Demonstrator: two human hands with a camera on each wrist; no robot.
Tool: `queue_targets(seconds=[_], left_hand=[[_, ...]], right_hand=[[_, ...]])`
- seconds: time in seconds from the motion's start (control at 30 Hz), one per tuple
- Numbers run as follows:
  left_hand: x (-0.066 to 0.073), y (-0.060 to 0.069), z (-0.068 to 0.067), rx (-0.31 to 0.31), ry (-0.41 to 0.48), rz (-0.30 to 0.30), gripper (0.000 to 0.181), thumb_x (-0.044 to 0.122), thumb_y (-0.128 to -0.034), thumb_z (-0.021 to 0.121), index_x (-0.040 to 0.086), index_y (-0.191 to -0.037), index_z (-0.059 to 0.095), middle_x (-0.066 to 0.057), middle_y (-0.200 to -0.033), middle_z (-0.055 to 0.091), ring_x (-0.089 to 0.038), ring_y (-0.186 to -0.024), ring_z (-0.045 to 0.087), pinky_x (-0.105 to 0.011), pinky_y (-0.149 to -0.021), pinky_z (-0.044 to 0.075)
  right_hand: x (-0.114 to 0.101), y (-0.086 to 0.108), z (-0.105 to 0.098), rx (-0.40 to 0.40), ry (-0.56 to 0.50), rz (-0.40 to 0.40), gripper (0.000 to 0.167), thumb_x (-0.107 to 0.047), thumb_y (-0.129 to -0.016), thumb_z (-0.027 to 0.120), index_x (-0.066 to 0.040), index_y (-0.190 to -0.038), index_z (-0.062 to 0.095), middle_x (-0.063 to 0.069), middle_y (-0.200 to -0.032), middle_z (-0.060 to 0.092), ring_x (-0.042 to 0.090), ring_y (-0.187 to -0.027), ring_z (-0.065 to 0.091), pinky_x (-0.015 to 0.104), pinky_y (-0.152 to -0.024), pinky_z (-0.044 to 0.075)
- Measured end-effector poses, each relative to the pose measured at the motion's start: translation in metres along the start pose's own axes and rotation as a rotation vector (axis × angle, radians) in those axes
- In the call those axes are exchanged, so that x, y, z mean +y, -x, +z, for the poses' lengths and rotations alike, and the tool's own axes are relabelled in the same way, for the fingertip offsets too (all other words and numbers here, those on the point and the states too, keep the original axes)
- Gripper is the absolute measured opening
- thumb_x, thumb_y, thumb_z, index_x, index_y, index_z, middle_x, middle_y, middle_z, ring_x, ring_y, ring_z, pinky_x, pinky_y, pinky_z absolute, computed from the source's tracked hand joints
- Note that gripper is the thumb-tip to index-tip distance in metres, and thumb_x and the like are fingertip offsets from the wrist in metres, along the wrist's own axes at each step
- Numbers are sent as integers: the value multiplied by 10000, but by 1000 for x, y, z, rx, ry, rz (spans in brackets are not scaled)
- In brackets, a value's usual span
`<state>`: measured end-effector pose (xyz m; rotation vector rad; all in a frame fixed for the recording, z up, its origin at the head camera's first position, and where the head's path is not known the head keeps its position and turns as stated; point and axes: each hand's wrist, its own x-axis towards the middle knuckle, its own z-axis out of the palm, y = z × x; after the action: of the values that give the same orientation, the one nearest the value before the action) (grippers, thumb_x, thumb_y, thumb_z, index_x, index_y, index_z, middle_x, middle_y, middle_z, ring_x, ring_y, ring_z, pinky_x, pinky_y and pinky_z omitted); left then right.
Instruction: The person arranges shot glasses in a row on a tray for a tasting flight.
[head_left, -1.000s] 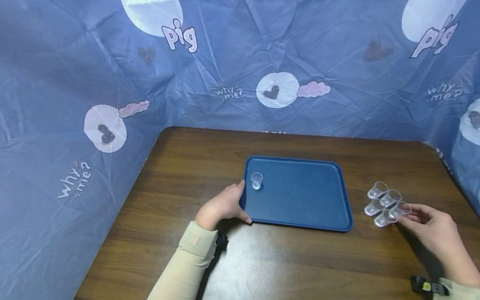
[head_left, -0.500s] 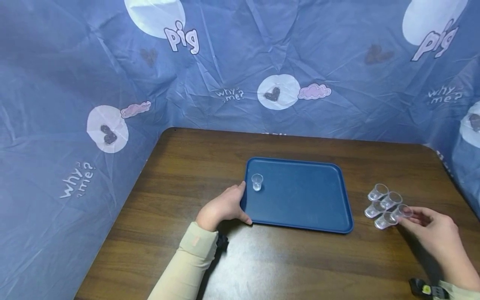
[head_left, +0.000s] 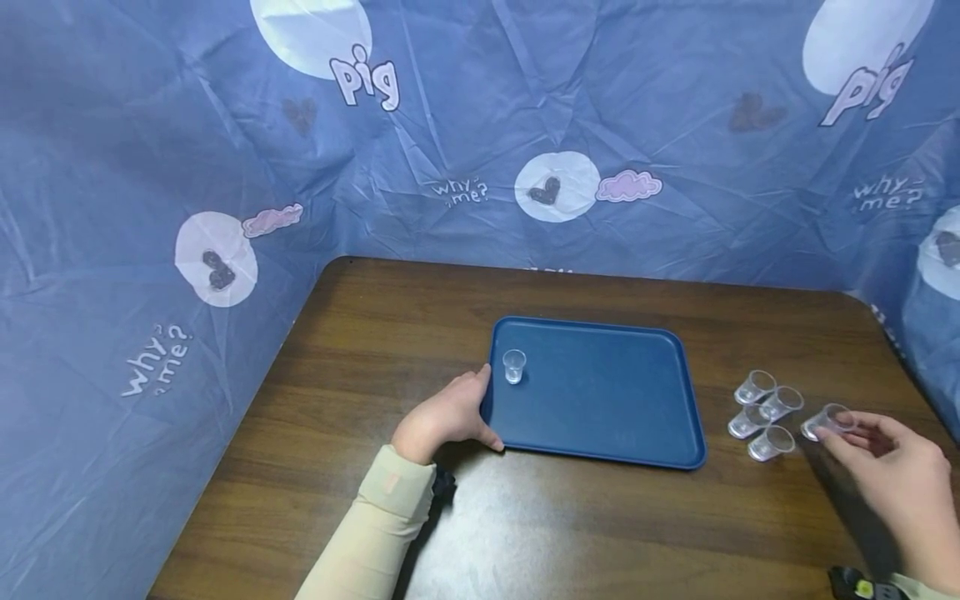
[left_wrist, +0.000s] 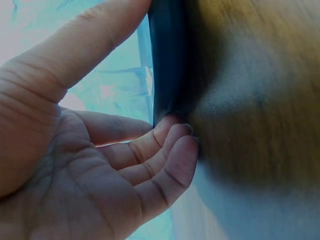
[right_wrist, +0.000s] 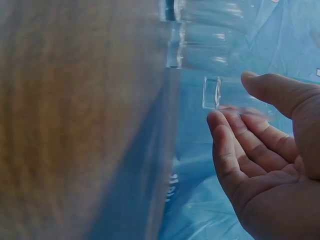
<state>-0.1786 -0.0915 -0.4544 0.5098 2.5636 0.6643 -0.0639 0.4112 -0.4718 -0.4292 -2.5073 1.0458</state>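
Observation:
A blue tray (head_left: 600,392) lies on the table, and one small clear cup (head_left: 513,367) stands near its left edge. My left hand (head_left: 448,414) rests at the tray's left side, thumb at the near corner; in the left wrist view the fingers of this hand (left_wrist: 100,150) touch the dark tray edge (left_wrist: 167,60). To the tray's right, my right hand (head_left: 892,467) pinches a clear cup (head_left: 821,423) between thumb and fingers. The right wrist view shows that cup (right_wrist: 212,93) in my hand (right_wrist: 275,155), its base off the table surface.
Several clear cups (head_left: 771,443) stand close together between the tray and my right hand. The brown wooden table (head_left: 600,533) has a blue printed sheet (head_left: 450,100) behind it and at its sides.
My right hand has moved right with the pinched cup, separating it from the group. My left hand stays at the tray's side. The head view has shifted slightly.

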Motion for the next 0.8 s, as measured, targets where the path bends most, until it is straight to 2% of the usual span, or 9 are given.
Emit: queue_targets(seconds=[0.1, 0.2, 0.37, 0.6, 0.8], left_hand=[[0, 1, -1, -2, 1, -4, 1256, 323, -688, 975, -106, -1569, 190, -299, -1517, 387, -362, -1391, 393, -431, -1129, 335], [0, 1, 0, -1, 1, -2, 1254, 323, -688, 975, -110, -1567, 191, -303, -1519, 384, -366, -1396, 387, -432, -1132, 331], [0, 0, 0, 1, 0, 2, 1256, 314, -684, 978, -115, -1564, 191, -306, -1516, 386, -369, -1395, 387, -428, -1134, 328], [0, 0, -1, 3, -2, 3, 1252, 315, -684, 978, -120, -1561, 197, -307, -1520, 381, -372, -1400, 381, -428, -1135, 326], [0, 0, 0, 1, -5, 1, 1251, 313, -685, 978, -118, -1562, 196, -304, -1528, 372, -371, -1408, 371, -429, -1139, 320]], right_hand=[[-6, -1, -2, 35, -63, 12, 190, 9, -845, 798, 27, -991, 678, -369, -790, 551, -171, -684, 560, 48, -598, 456], [-14, -1, -3, 61, -93, 6, 194, 23, -839, 795, -72, -949, 667, -357, -795, 569, -162, -682, 569, 45, -603, 456], [-27, -2, -4, 89, -143, -27, 226, 65, -818, 798, -86, -940, 682, -306, -811, 613, -129, -691, 601, 53, -625, 470], [-49, -1, -2, 62, -68, -106, 307, 36, -782, 851, 60, -1048, 701, -337, -810, 614, -135, -682, 594, 50, -602, 456], [-69, -3, 4, 24, -48, -137, 339, -21, -795, 866, 48, -1088, 709, -326, -842, 615, -129, -707, 600, 58, -611, 464]])
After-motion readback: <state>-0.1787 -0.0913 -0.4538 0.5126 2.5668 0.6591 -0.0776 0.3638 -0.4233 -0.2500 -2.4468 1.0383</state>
